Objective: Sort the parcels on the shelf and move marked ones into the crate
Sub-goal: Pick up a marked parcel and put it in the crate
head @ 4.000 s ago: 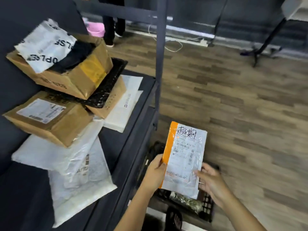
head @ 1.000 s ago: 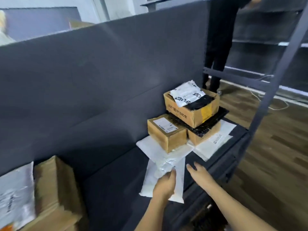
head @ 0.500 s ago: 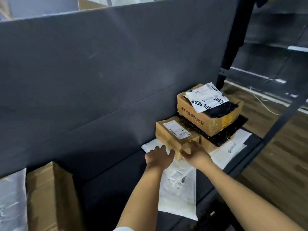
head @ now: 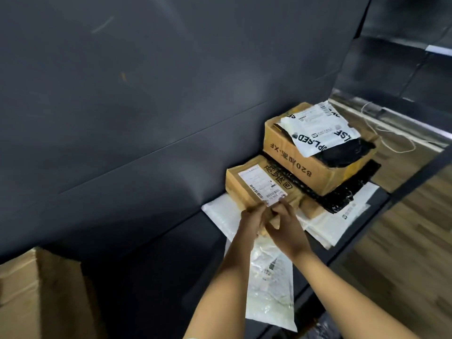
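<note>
A dark shelf (head: 159, 260) backed by a grey panel (head: 146, 81) is seen, wood floor (head: 415, 241) at 3 o'clock. Three cardboard boxes and four flat mailers are counted. The small labelled box (head: 254, 182) is gripped by left hand (head: 252, 218) and right hand (head: 286, 228).

Parcel storeroom: dark metal shelf (head: 151, 272) w/ labelled cardboard boxes (head: 296, 155) & poly mailers (head: 271, 285) round the hands.

Perhaps four cardboard boxes (head: 259, 182), about four white mailers (head: 271, 285), two hands (head: 286, 228)
</note>
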Motion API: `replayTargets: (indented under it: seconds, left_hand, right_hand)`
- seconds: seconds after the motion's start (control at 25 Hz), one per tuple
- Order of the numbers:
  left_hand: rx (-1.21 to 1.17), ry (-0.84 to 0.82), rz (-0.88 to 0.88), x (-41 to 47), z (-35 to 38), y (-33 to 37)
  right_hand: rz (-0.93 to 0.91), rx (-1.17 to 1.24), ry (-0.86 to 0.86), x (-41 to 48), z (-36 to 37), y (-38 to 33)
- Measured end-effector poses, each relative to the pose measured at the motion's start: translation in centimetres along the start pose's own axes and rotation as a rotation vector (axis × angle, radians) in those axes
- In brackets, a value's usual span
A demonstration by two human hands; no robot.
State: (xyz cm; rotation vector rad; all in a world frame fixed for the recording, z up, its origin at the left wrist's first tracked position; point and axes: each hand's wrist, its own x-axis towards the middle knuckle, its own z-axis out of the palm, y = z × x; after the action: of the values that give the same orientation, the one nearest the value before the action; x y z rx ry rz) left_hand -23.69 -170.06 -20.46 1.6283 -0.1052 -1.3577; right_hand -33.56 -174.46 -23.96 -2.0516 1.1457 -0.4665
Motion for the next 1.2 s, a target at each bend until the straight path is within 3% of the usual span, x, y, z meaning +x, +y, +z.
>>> replayTargets:
  seconds: [0.16,0.48,0.68,0.8,0.92,1.0,1.08,1.2]
  left_hand:
    - [-0.201,0.041,-0.013,2.2,0.2,-1.5]
    - [-0.191,0.111,0.164,6.4,-3.3,1.4]
    - [-0.159,-0.027,0.268,6.0,-5.4,3.0]
    - [-0.253,0.036,0.323,3.6,-6.5,2.1]
    - [-0.422,0.022,0.384,0.6,-8.6,0.8]
    - [-0.51,-0.056,0.431,-1.9,-9.9,0.2]
    - [-0.498,-0.106,0.519,-4.6,-11.2,0.0]
    - [-0.367,-0.064,0.606,-8.2,-13.9,0.1]
  right_hand:
    - [-0.094,-0.141,0.055,-1.0,-0.6,1.4]
    - [-0.188,-0.194,0.09,-2.4,-1.2,3.1]
    - [-0.251,-0.206,0.112,-4.0,-1.2,3.6]
    - [-0.165,0.032,0.104,-4.8,-1.1,2.5]
    - [0.057,0.511,0.131,-5.3,-1.1,0.0]
    - [0.165,0.832,-0.027,-5.0,-1.3,-2.7]
    - [0.162,1.005,-0.193,-4.8,-1.6,-5.2]
    - [0.07,1.07,-0.222,-4.1,-2.6,-7.6]
